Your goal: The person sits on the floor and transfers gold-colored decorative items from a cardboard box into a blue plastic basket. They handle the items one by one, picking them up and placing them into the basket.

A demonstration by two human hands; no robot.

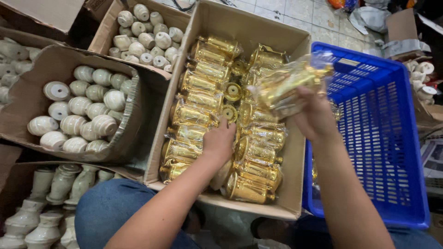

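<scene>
A long cardboard box (295, 152) in front of me holds several shiny gold metal fittings (203, 69), each wrapped in clear plastic. My left hand (219, 140) reaches down into the box and rests on the gold pieces near its middle. My right hand (314, 115) is raised over the box's right side and grips a plastic-wrapped gold fitting (288, 83), held tilted above the others.
A blue plastic crate (383, 138) stands right of the box. Cardboard boxes (55, 60) at the left hold cream-coloured round ceramic pieces (78, 115); more sit in a back box (143, 32). Cream vase-shaped parts (41, 207) lie at lower left. My knee in jeans (110, 207) is below.
</scene>
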